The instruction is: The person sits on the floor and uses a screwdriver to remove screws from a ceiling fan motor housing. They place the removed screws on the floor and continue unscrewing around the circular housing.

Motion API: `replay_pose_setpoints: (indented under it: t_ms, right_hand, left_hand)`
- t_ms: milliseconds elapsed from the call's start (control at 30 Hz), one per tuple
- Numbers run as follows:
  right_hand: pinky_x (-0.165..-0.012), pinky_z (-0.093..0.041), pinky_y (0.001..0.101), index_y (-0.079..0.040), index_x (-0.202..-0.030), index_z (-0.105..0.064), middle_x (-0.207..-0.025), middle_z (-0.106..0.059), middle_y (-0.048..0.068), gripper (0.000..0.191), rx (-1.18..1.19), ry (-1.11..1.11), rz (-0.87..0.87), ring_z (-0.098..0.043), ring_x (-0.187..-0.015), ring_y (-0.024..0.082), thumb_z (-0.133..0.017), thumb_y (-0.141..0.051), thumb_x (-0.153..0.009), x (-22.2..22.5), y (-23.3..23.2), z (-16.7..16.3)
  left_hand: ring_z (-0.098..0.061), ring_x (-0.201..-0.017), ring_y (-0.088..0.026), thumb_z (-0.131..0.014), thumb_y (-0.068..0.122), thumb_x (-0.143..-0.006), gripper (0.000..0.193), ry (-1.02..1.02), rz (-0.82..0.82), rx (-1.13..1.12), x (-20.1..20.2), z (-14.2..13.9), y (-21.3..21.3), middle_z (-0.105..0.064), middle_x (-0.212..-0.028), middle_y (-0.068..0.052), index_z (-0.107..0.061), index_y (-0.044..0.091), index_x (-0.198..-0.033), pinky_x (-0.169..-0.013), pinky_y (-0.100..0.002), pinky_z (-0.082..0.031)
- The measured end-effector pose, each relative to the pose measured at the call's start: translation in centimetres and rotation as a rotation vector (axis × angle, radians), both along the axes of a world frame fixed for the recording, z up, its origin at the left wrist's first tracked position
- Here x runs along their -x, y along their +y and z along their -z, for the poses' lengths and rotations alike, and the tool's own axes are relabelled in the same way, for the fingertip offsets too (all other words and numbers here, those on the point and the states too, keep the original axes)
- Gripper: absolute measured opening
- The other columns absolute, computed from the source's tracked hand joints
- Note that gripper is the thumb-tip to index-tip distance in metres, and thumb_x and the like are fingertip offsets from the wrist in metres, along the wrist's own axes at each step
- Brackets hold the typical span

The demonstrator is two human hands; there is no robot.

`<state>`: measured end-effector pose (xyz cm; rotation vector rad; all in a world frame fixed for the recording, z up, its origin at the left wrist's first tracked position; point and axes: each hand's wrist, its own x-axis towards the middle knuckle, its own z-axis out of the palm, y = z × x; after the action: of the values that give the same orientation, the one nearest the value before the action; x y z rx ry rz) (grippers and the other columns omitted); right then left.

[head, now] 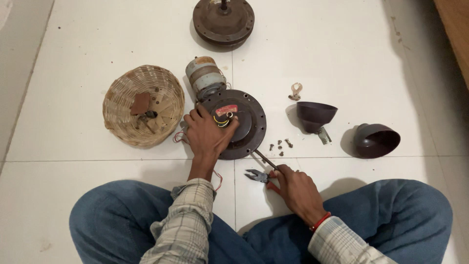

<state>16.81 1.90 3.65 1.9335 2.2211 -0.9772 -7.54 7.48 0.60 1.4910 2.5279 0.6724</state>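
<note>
While I watch from the head view, the left hand (207,134) lies flat over the round dark motor cover (244,124), fingers curled down on its near-left edge and pinning it to the white tiled floor (342,58). That cover is my landmark: it sits in the middle of the floor just ahead of the crossed knees. The right hand (293,186), just below and right of the cover, has its fingers closed round a thin dark tool shaft (265,159) whose tip meets the cover's lower rim. The pliers (256,175) lie right beside that hand; whether a finger rests on them I cannot tell. Small screws (281,145) are scattered just right of the cover, and beyond them stand two dark cup-shaped shells (316,115), one upright, one on its side. Left of the cover is a woven basket (144,105) with scraps inside; behind it, touching its far edge, a grey cylinder (202,73) wound with wire, and farther back a second brown disc (223,20). Yellow and red wires (222,120) show at the cover's hub. My judgement: keep the left palm pressing straight down so the cover cannot spin, hold the shaft low against the rim, and apply steady, small force away from those wires and loose screws.
</note>
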Motion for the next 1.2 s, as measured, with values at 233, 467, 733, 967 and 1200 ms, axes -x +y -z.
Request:
replay_pose_setpoints:
  t_ms: [233,467,733,967,1200]
  right_hand:
    - [-0.081,-0.057,0.0370,-0.008,-0.108,-0.077,-0.095,-0.082,0.009,0.031,0.040,0.357,-0.096,-0.077,-0.087,0.026,-0.055,-0.028,-0.099,-2.7,2.2,2.6]
    - [-0.093,-0.053,0.0329,-0.004,-0.105,-0.078,-0.097,-0.081,0.008,0.035,0.367,0.490,-0.130,-0.071,-0.097,0.014,-0.053,-0.027,-0.102,-3.9,4.9,4.8]
    - [-0.072,-0.040,0.0526,-0.005,-0.119,-0.077,-0.085,-0.067,0.021,0.038,0.623,0.328,0.091,-0.045,-0.075,0.031,-0.047,-0.027,-0.111,-3.9,5.0,4.5]
    - [-0.076,-0.056,0.0452,-0.008,-0.105,-0.078,-0.092,-0.082,0.012,0.032,0.003,0.423,-0.280,-0.076,-0.085,0.033,-0.055,-0.030,-0.101,-3.6,3.9,3.2]
    - [-0.070,-0.054,0.0519,-0.014,-0.105,-0.070,-0.074,-0.072,0.020,0.029,-0.055,-0.156,-0.176,-0.070,-0.071,0.042,-0.055,-0.039,-0.101,0.0,0.8,-2.3]
  left_hand:
    - [-0.048,-0.115,-0.041,-0.075,0.068,-0.072,0.104,-0.025,0.046,0.006,0.6,0.2,0.1,-0.054,-0.126,-0.026,-0.048,-0.011,-0.134,-0.084,-0.053,-0.051]
    - [-0.048,-0.117,-0.041,-0.075,0.067,-0.072,0.101,-0.049,0.051,0.031,0.7,0.2,0.3,-0.054,-0.127,-0.025,-0.049,-0.009,-0.133,-0.085,-0.053,-0.052]
    - [-0.048,-0.117,-0.041,-0.075,0.067,-0.073,0.099,-0.076,0.049,0.022,0.7,0.0,0.2,-0.054,-0.127,-0.026,-0.050,-0.008,-0.133,-0.087,-0.052,-0.052]
    - [-0.048,-0.119,-0.041,-0.077,0.065,-0.071,0.100,-0.077,0.047,-0.009,0.5,0.0,0.0,-0.053,-0.130,-0.025,-0.049,-0.007,-0.134,-0.089,-0.052,-0.051]
    - [-0.048,-0.118,-0.040,-0.078,0.066,-0.070,0.101,-0.078,0.042,0.021,0.4,-0.3,-0.1,-0.053,-0.131,-0.023,-0.050,-0.006,-0.134,-0.089,-0.052,-0.050]
